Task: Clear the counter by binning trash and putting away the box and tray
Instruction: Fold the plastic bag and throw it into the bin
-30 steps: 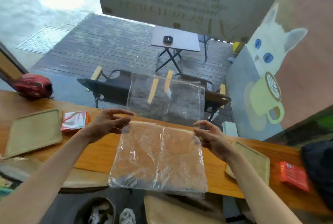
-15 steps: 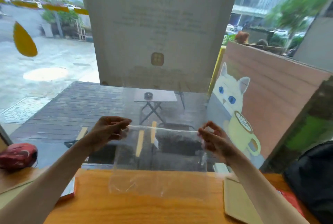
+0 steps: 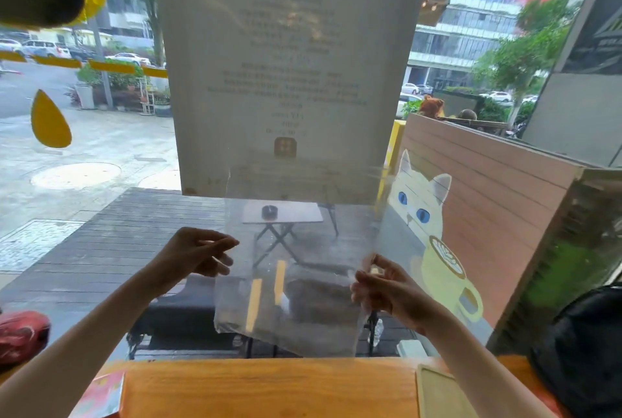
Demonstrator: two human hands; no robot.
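A large clear plastic bag (image 3: 303, 283) hangs upright in the air above the wooden counter (image 3: 269, 387), in front of the window. My left hand (image 3: 197, 256) pinches its left edge with thumb and fingertips. My right hand (image 3: 387, 289) grips its right edge. The bag's top flap rises above both hands and its lower edge hangs just above the counter. A red box (image 3: 101, 397) lies at the counter's near left, partly cut off. A beige tray (image 3: 441, 394) lies at the near right, under my right forearm.
A black bag (image 3: 579, 350) sits on the counter at the far right. A red helmet (image 3: 20, 337) rests at the left edge. The window glass with a paper notice (image 3: 286, 64) stands directly behind the counter.
Both hands have lifted the plastic bag off the counter and hold it upright. The view has tilted up, so most of the counter has dropped out of sight.
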